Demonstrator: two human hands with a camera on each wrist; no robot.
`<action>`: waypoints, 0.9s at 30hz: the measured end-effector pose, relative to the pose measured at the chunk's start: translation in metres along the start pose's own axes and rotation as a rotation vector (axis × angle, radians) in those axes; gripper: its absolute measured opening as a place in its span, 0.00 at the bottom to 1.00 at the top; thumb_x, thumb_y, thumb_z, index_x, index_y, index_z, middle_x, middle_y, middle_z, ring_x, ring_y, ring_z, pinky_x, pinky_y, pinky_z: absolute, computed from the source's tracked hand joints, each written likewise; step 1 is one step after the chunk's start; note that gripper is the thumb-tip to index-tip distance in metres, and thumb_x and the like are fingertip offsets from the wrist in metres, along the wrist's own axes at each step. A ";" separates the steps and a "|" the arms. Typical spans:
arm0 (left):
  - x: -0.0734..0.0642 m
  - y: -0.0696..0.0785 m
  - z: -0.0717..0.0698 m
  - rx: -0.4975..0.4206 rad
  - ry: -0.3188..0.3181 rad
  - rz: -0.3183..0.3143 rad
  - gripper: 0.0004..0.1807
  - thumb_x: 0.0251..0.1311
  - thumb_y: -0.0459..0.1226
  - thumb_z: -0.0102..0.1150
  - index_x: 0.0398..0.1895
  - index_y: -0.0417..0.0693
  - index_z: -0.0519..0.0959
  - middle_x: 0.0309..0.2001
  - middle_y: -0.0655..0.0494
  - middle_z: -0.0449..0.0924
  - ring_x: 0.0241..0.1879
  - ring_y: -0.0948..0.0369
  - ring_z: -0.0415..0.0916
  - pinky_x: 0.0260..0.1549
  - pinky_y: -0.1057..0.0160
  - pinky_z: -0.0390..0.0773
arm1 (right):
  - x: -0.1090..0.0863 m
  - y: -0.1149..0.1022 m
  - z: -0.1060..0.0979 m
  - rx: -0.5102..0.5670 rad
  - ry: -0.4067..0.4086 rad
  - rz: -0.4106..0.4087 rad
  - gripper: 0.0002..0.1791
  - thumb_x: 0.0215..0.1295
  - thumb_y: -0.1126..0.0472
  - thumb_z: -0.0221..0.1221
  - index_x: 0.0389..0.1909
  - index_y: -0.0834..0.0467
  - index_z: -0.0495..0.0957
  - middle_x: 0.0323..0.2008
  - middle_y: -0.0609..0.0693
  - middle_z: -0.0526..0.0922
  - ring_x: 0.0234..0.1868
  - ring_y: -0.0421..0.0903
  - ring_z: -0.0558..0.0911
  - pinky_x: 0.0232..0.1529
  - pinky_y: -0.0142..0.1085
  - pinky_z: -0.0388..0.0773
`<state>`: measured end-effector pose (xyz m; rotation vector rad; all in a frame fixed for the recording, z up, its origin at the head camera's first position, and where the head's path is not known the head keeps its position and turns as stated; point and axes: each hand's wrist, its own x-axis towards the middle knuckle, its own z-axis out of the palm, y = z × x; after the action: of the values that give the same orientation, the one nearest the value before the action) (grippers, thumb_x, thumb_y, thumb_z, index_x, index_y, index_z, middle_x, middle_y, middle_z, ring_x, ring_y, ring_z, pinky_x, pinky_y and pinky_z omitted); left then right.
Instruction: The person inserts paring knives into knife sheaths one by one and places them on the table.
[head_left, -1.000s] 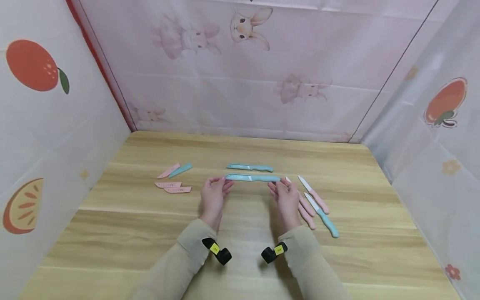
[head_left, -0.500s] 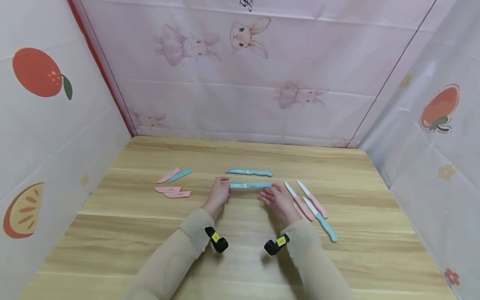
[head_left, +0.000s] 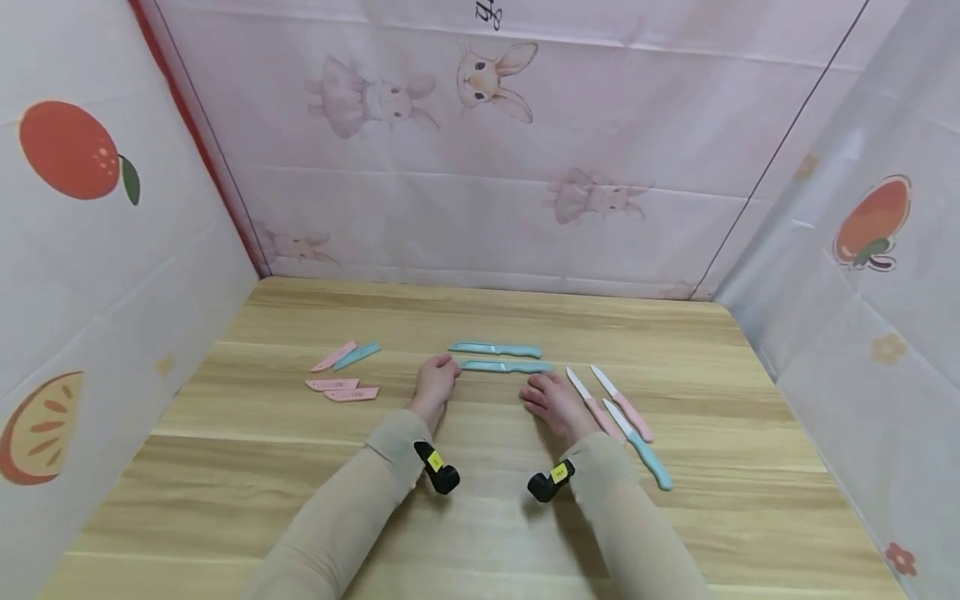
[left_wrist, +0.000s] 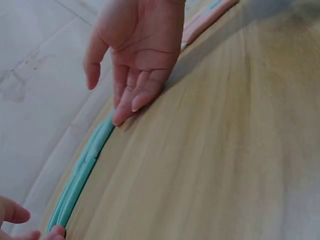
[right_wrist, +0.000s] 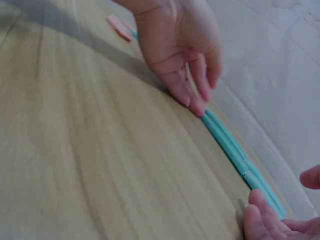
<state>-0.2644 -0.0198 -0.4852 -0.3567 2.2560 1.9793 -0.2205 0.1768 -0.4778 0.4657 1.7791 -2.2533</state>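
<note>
Two teal paring knives in matching sheaths lie side by side on the table, the front knife (head_left: 525, 367) nearly parallel to the back knife (head_left: 519, 351). My left hand (head_left: 433, 385) rests by the sheathed tip of the front one, fingertips touching or just beside it. Near its handle end is my right hand (head_left: 555, 402), fingers loosely bent. In the left wrist view the right hand (left_wrist: 142, 52) has its thumb apart from the fingers, which meet the handle end. The right wrist view shows the left hand (right_wrist: 182, 45) at the sheath end, thumb likewise apart.
Right of my right hand lie bare-bladed knives: pink-handled ones (head_left: 633, 418) and a teal-handled one (head_left: 651, 460). At left are loose sheaths, several pink (head_left: 352, 394) and one teal (head_left: 357, 355). Printed curtains (head_left: 420, 217) stand behind the wooden table (head_left: 247, 475) and at its sides.
The front sheathed knife was held between both hands and has come down onto the table beside the back one. My fingers have let it go; my right hand has drawn slightly off the handle.
</note>
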 end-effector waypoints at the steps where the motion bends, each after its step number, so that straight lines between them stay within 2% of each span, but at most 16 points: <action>1: -0.002 0.000 0.000 0.057 -0.014 0.041 0.19 0.63 0.31 0.46 0.57 0.36 0.71 0.50 0.42 0.76 0.47 0.54 0.73 0.47 0.59 0.74 | 0.000 0.001 0.000 -0.012 0.005 0.002 0.26 0.72 0.63 0.42 0.66 0.70 0.50 0.64 0.65 0.60 0.51 0.49 0.75 0.53 0.38 0.75; 3: -0.006 0.002 0.002 0.228 -0.093 0.151 0.18 0.64 0.31 0.45 0.57 0.37 0.71 0.54 0.43 0.74 0.49 0.52 0.72 0.51 0.55 0.72 | -0.001 0.001 0.001 -0.030 0.018 0.006 0.28 0.71 0.64 0.44 0.68 0.69 0.49 0.63 0.64 0.61 0.51 0.49 0.75 0.53 0.38 0.75; 7: -0.015 0.008 0.007 0.760 -0.351 0.406 0.21 0.68 0.35 0.43 0.62 0.38 0.67 0.65 0.41 0.63 0.62 0.48 0.62 0.62 0.51 0.61 | -0.004 -0.001 0.001 -0.044 0.021 0.007 0.31 0.71 0.63 0.46 0.69 0.68 0.46 0.64 0.64 0.61 0.54 0.52 0.75 0.55 0.41 0.73; 9: -0.017 0.009 0.008 0.949 -0.448 0.471 0.23 0.69 0.37 0.42 0.64 0.37 0.64 0.68 0.41 0.57 0.67 0.48 0.55 0.66 0.53 0.54 | -0.007 -0.001 0.000 -0.067 -0.005 0.008 0.31 0.72 0.62 0.45 0.70 0.68 0.45 0.65 0.64 0.60 0.56 0.54 0.74 0.57 0.42 0.72; 11: -0.018 0.008 0.008 1.053 -0.484 0.480 0.24 0.69 0.39 0.42 0.65 0.37 0.63 0.69 0.40 0.54 0.68 0.48 0.50 0.67 0.54 0.51 | -0.012 -0.003 -0.003 -0.101 -0.047 0.007 0.32 0.72 0.61 0.45 0.70 0.67 0.44 0.66 0.65 0.59 0.58 0.56 0.72 0.58 0.44 0.70; 15: -0.019 0.007 0.006 1.086 -0.470 0.445 0.25 0.68 0.39 0.44 0.64 0.35 0.63 0.70 0.39 0.51 0.69 0.48 0.48 0.67 0.55 0.50 | -0.025 -0.008 -0.015 -0.149 -0.132 -0.034 0.32 0.73 0.59 0.43 0.70 0.68 0.43 0.67 0.67 0.55 0.62 0.60 0.67 0.61 0.48 0.66; 21: -0.019 0.010 -0.001 1.037 -0.460 0.427 0.27 0.67 0.42 0.46 0.65 0.36 0.62 0.71 0.39 0.46 0.70 0.48 0.45 0.67 0.54 0.48 | -0.050 -0.018 -0.043 -0.153 -0.191 -0.104 0.29 0.76 0.58 0.38 0.70 0.68 0.42 0.68 0.66 0.52 0.65 0.60 0.62 0.65 0.50 0.59; 23: -0.017 0.012 -0.006 0.995 -0.464 0.433 0.26 0.67 0.42 0.46 0.65 0.38 0.63 0.71 0.40 0.47 0.70 0.49 0.44 0.67 0.54 0.48 | -0.060 -0.020 -0.055 -0.171 -0.170 -0.112 0.29 0.75 0.58 0.39 0.69 0.68 0.44 0.68 0.66 0.54 0.63 0.57 0.65 0.64 0.47 0.61; 24: -0.015 0.013 -0.011 0.976 -0.453 0.452 0.25 0.67 0.41 0.46 0.64 0.38 0.64 0.70 0.40 0.51 0.69 0.49 0.48 0.66 0.52 0.52 | -0.065 -0.020 -0.061 -0.178 -0.153 -0.121 0.29 0.75 0.58 0.39 0.69 0.69 0.45 0.67 0.67 0.55 0.62 0.56 0.67 0.63 0.45 0.63; 26: -0.007 0.017 -0.024 0.964 -0.401 0.465 0.24 0.67 0.40 0.47 0.63 0.39 0.65 0.68 0.40 0.56 0.68 0.48 0.52 0.65 0.50 0.54 | -0.075 -0.020 -0.075 -0.205 -0.113 -0.140 0.29 0.75 0.58 0.41 0.68 0.70 0.47 0.66 0.68 0.57 0.60 0.53 0.71 0.61 0.42 0.67; 27: -0.001 0.019 -0.033 0.970 -0.354 0.459 0.23 0.67 0.40 0.47 0.62 0.39 0.66 0.66 0.41 0.59 0.66 0.48 0.55 0.64 0.49 0.57 | -0.080 -0.021 -0.082 -0.227 -0.098 -0.150 0.29 0.75 0.58 0.41 0.68 0.71 0.47 0.66 0.69 0.57 0.59 0.52 0.72 0.60 0.40 0.68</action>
<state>-0.2658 -0.0497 -0.4618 0.5940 2.8155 0.7222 -0.1456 0.2606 -0.4458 0.1810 2.0463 -2.0907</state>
